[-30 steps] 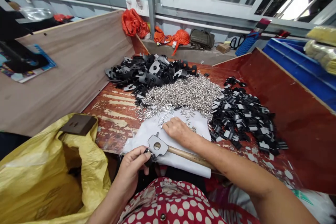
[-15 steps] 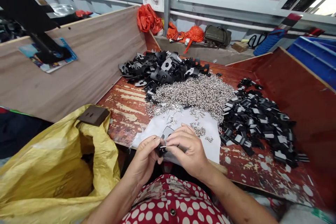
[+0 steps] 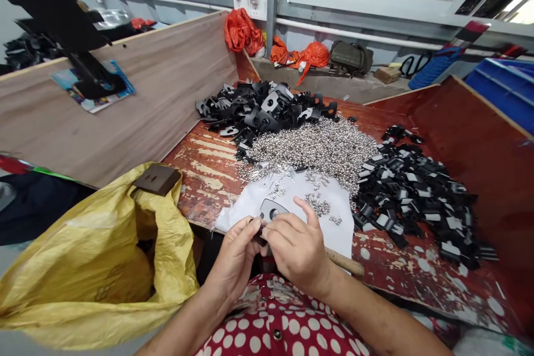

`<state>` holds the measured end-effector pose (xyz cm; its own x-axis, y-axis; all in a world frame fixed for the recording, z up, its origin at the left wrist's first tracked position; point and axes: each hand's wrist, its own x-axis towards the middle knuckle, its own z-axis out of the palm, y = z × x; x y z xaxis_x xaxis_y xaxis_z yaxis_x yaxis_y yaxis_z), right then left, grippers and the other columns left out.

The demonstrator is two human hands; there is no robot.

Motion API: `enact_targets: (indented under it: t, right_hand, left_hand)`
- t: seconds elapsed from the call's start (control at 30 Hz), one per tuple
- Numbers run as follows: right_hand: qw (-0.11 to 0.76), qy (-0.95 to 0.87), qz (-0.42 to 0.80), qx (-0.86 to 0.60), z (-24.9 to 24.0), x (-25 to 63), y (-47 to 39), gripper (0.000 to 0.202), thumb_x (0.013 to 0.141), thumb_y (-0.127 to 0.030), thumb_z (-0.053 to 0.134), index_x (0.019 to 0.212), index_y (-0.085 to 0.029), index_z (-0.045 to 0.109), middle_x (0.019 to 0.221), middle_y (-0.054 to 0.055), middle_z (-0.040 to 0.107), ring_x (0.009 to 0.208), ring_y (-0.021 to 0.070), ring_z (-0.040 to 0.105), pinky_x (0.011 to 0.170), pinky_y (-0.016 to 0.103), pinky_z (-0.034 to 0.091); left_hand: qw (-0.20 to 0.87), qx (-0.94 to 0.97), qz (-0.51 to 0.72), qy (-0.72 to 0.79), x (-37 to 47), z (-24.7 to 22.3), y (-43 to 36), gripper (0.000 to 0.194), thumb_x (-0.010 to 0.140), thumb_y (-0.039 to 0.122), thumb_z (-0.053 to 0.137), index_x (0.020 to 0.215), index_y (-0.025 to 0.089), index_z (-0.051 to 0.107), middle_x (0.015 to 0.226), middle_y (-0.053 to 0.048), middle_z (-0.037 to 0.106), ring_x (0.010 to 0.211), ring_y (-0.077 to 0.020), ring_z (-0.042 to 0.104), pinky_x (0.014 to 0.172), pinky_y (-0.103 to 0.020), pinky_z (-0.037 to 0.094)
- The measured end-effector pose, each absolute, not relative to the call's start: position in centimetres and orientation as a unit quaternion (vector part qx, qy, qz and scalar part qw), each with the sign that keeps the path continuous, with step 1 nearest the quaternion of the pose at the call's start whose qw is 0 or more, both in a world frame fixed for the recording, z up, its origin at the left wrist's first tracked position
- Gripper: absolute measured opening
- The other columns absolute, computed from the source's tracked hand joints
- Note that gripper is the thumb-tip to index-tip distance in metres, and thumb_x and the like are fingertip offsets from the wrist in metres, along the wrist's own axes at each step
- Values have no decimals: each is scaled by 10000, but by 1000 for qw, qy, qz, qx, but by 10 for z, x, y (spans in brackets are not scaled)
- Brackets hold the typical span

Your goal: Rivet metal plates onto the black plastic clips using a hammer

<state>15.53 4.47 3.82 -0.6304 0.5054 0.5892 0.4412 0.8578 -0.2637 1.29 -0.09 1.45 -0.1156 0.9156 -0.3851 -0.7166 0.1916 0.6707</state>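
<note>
Left hand [image 3: 237, 245] and right hand [image 3: 299, 250] pinch the dark clip [image 3: 259, 238], fingers nearly closed, grey plate [image 3: 267, 205] at one o'clock from it. Best brace left, letting right align gently.

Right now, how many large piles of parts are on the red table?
3: the pile of black plates at the back left, the silver pile in the middle, and the pile of small black pieces on the right. The hands may hide some loose parts.

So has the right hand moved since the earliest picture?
Yes: judged against the pile of metal pieces, the right hand has moved away from it, toward the left hand.
</note>
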Motion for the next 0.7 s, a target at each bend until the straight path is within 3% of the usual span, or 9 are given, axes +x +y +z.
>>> enact_targets:
  t: [0.07, 0.17, 0.23, 0.33, 0.43, 0.5, 0.6, 0.7]
  right_hand:
    - [365, -883, 70, -287, 38, 156, 46, 199, 957, -103, 513, 915, -250, 640, 863, -23, 752, 864, 169, 659, 1175, 499, 250]
    - [361, -879, 82, -300, 36, 155, 45, 161, 966, -137, 528, 907, -247, 630, 853, -17, 735, 841, 176, 631, 1131, 496, 273]
    - [307, -901, 98, -292, 33, 159, 43, 140, 985, -157, 519, 942, -236, 626, 858, 0, 713, 836, 182, 612, 1050, 446, 339]
    - [175, -914, 66, -359, 21, 178, 43, 50, 962, -212, 608, 1011, -203, 610, 907, 57, 671, 864, 225, 588, 863, 393, 400]
    - [67, -899, -14, -433, 1, 207, 42, 148, 906, -257, 693, 904, -195, 558, 897, 92, 629, 862, 271, 582, 769, 391, 411]
    - [40, -895, -9, -444, -11, 224, 40, 134, 922, -236, 652, 886, -208, 526, 864, 68, 622, 798, 245, 600, 691, 348, 417]
    - [36, -887, 61, -456, -12, 241, 34, 62, 957, -212, 567, 1017, -208, 550, 721, -6, 621, 605, 192, 593, 553, 293, 385]
    - [105, -892, 100, -428, 6, 254, 26, 353, 998, -204, 498, 1350, -219, 519, 803, 17, 701, 643, 194, 654, 576, 288, 452]
  left_hand:
    - [666, 138, 613, 402, 10, 16, -6, 323, 778, 418, 826, 897, 152, 685, 854, -14, 637, 652, -107, 539, 595, -226, 509]
    - [614, 211, 613, 451, 0, 12, -18, 387, 724, 360, 874, 984, 218, 625, 867, 19, 631, 636, -109, 552, 583, -217, 508]
    - [541, 283, 583, 537, -11, 8, -30, 426, 734, 326, 865, 1064, 254, 606, 865, 26, 646, 601, -115, 553, 505, -195, 462]
    - [480, 347, 488, 641, -32, 2, -46, 415, 843, 442, 742, 1192, 254, 618, 878, -6, 694, 498, -119, 517, 426, -212, 408]
    - [491, 363, 441, 657, -39, -5, -54, 400, 891, 552, 629, 1128, 235, 681, 737, -2, 671, 481, -148, 508, 407, -230, 370]
    - [494, 385, 440, 644, -31, -15, -52, 386, 916, 560, 583, 1063, 228, 714, 689, -6, 651, 563, -181, 557, 469, -241, 403]
    - [446, 443, 437, 644, -10, -33, -42, 362, 964, 488, 527, 1069, 218, 744, 696, -16, 679, 638, -204, 607, 597, -267, 451]
    - [394, 473, 439, 654, 4, -44, -35, 342, 989, 411, 486, 1027, 221, 768, 880, -49, 765, 830, -237, 686, 779, -285, 472]
